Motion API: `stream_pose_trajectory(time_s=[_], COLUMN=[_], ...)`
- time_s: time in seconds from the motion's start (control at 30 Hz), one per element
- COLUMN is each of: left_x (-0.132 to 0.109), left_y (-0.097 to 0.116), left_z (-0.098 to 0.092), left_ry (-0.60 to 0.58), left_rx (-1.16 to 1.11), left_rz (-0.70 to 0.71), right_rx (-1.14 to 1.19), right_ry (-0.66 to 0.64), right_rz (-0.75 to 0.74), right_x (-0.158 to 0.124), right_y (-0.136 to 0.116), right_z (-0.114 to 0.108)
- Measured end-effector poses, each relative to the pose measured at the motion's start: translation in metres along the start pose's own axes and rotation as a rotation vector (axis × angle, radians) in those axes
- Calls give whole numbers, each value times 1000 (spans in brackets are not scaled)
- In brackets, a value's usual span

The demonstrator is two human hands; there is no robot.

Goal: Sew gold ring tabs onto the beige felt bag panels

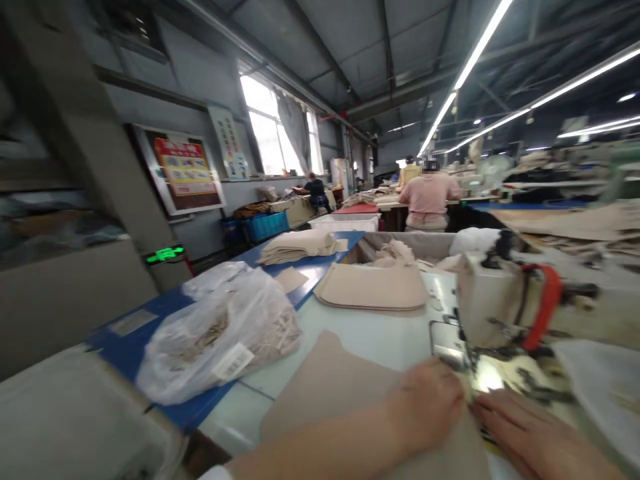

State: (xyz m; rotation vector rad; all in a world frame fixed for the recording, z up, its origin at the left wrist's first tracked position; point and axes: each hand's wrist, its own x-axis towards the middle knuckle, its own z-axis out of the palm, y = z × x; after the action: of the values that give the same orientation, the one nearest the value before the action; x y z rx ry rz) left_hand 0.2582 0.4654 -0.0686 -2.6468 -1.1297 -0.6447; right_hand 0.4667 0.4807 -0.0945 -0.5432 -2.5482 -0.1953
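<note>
A beige fabric piece (335,380) lies flat on the pale sewing table, its right edge under the sewing machine (485,300) by the lit needle area. My left hand (433,403) is closed on the fabric, fingers curled just left of the presser foot. From the right, my right hand (530,427) reaches to the same edge. Its fingers are pressed together on the cloth, close to the left fingertips. Both hands are slightly blurred, and the left forearm covers part of the fabric. Behind it sits a stack of cut beige pieces (373,287).
On the blue tabletop (175,400) at left rests a clear plastic bag of scraps (220,333). Another stack of beige pieces (300,245) lies behind it. A red part (543,307) sticks out from the machine. A person in pink (431,197) sits farther off.
</note>
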Motion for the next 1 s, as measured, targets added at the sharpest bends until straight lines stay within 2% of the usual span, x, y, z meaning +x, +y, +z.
stream_pose_trajectory(time_s=[0.03,0.1,0.27,0.37,0.57,0.7,1.0], left_x=[0,0,2,4,5,5,4], left_y=[-1,-4,-7,-5,-9,-11,-12], left_z=[0,1,-1,-5,-7,-6,-5], left_ry=[29,83,133,124,114,102,116], left_rx=[-35,-105,-224,-240,-234,-233,-229], left_rz=[-12,-51,-98,-98,-76,-49,-12], right_rx=[-5,26,-83,-75,-30,10,81], right_ry=[-81,-150,-232,-245,-113,-140,-157], right_rz=[2,55,-25,-23,118,111,107], right_x=[6,14,12,14,29,30,27], right_y=[-7,-18,-37,-42,-39,-36,-35], right_z=[-13,-32,-49,-47,-26,-20,-23])
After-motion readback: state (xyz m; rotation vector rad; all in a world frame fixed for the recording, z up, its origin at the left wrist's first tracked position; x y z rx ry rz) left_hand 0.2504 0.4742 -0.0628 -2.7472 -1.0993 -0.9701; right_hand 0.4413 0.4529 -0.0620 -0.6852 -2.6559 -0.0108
